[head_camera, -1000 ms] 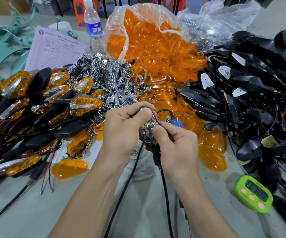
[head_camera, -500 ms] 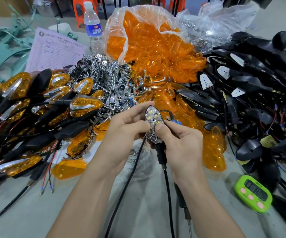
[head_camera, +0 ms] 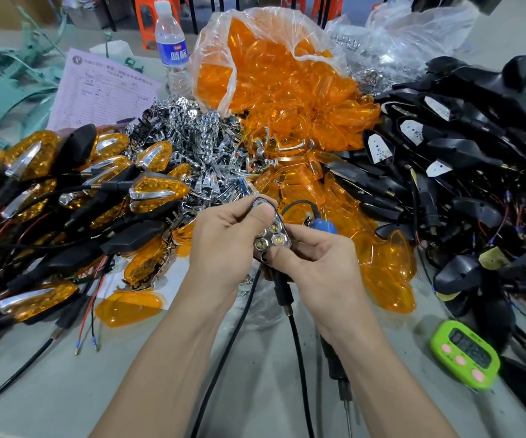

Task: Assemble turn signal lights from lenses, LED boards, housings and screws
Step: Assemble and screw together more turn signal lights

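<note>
A turn signal housing with a chrome reflector and lit-looking LED cells (head_camera: 272,237) sits between both hands at the centre of the head view. My left hand (head_camera: 223,245) grips its upper tip, thumb pressed on the reflector. My right hand (head_camera: 315,267) holds its lower end, thumb on the bottom edge; the black stem and wire (head_camera: 282,289) hang below. Orange lenses (head_camera: 271,90) fill a clear bag behind. Loose chrome reflectors (head_camera: 198,147) lie in a heap. Black housings with LED boards (head_camera: 445,147) are piled right.
Finished amber signals with wires (head_camera: 49,191) are stacked at left. A green timer (head_camera: 464,355) lies at lower right. An electric screwdriver (head_camera: 337,368) lies under my right forearm. A water bottle (head_camera: 173,49) and a paper form (head_camera: 103,93) stand at the back.
The housing tilted so its reflector faces up more, and my left thumb slid onto its upper tip. Both hands stayed at the same spot.
</note>
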